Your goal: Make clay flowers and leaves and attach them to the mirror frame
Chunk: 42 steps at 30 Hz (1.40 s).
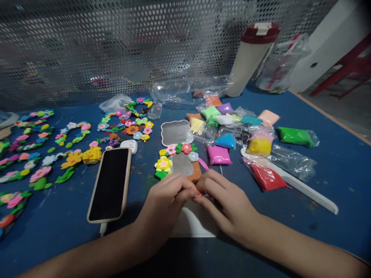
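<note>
My left hand and my right hand meet fingertip to fingertip at the middle front of the table. Both are closed in a pinch around a tiny piece of red and yellow modelling clay, mostly covered by the fingers. Just beyond them lies a small mirror frame, its brown clay border partly decorated with clay flowers and leaves. A yellow clay flower sits on its left side. Beneath my hands is a white board, partly hidden. A wavy-edged white mirror rests behind the decorated one.
Left of my hands lies a phone with a cable plugged in. Several flower-covered clay pieces spread across the left. Bagged clay, including a pink packet, a red packet and a white comb, lies right. A tumbler stands behind.
</note>
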{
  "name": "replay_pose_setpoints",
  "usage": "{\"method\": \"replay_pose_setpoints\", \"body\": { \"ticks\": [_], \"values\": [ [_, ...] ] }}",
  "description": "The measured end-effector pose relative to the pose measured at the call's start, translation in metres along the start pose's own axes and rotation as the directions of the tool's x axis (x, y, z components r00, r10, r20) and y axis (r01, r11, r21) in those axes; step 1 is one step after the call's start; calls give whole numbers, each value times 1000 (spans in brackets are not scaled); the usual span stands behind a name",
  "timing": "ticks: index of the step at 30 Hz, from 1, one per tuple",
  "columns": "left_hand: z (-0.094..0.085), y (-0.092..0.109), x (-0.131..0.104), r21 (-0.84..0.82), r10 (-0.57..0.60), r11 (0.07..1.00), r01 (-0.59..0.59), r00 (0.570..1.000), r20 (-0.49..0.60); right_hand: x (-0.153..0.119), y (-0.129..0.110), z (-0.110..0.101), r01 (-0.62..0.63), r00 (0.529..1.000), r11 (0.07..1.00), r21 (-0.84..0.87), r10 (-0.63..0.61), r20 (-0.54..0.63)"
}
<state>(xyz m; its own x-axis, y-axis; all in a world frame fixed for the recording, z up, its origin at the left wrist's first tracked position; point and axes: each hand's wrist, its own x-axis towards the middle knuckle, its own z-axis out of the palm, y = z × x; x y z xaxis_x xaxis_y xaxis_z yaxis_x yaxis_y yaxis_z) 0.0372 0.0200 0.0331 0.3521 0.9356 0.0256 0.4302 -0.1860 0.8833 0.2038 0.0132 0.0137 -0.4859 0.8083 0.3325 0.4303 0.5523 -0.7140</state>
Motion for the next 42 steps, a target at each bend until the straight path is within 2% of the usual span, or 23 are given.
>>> {"method": "replay_pose_setpoints", "body": {
  "ticks": [3, 10, 12, 14, 16, 18, 20, 22, 26, 28, 31, 33, 35, 38, 40, 42],
  "values": [
    [-4, 0, 3, 4, -19, 1000, 19, 1000, 16, -1, 3, -2, -34, 999, 998, -49, 34, -9],
    [-10, -1, 9, -90, -197, 973, 211, 970, 140, 2, 7, -8, -90, 996, 992, -94, 88, -26],
    [-10, -2, 9, -22, -144, 989, 148, 983, 110, 3, 6, -8, -88, 996, 996, -34, 88, -28],
    [-11, -2, 8, 143, 15, 989, -27, 997, 81, 3, 4, -8, -76, 997, 997, 20, 76, -24],
    [-12, -2, 7, 322, 181, 924, -208, 977, 111, 3, 4, -9, -66, 998, 997, 47, 66, -2],
    [-13, -1, 7, 436, 268, 847, -304, 953, 144, 3, 3, -10, -51, 998, 997, 57, 49, 33],
    [-14, -1, 7, 476, 293, 819, -321, 947, 134, 3, 3, -11, -21, 999, 998, 65, 18, 49],
    [-14, 0, 7, 462, 298, 834, -302, 951, 83, 3, 4, -12, -4, 999, 998, 69, 1, 40],
    [-13, 0, 6, 423, 296, 861, -282, 954, 34, 4, 4, -10, -65, 998, 993, 100, 63, 25],
    [-12, -1, 5, 470, 289, 837, -281, 956, 56, 5, 3, -8, -100, 995, 986, 130, 98, 26],
    [-12, -4, 2, 590, 287, 750, -299, 951, 116, 6, 1, -7, -120, 993, 979, 163, 117, 26],
    [-13, -4, 3, 565, 280, 765, -308, 950, 139, 6, 0, -9, -136, 991, 971, 198, 134, 21],
    [-14, -1, 5, 422, 229, 870, -254, 967, 111, 6, -1, -11, -172, 984, 955, 241, 177, 3],
    [-16, 6, 10, 128, 10, 991, -22, 996, 94, 5, -1, -13, -225, 967, 933, 281, 248, -51],
    [-16, 11, 13, -34, -157, 986, 163, 978, 136, 6, 1, -14, -240, 953, 926, 291, 282, -111],
    [-15, 13, 16, -144, -274, 942, 303, 942, 193, 7, 3, -13, -245, 935, 923, 296, 306, -181]
  ]
}}
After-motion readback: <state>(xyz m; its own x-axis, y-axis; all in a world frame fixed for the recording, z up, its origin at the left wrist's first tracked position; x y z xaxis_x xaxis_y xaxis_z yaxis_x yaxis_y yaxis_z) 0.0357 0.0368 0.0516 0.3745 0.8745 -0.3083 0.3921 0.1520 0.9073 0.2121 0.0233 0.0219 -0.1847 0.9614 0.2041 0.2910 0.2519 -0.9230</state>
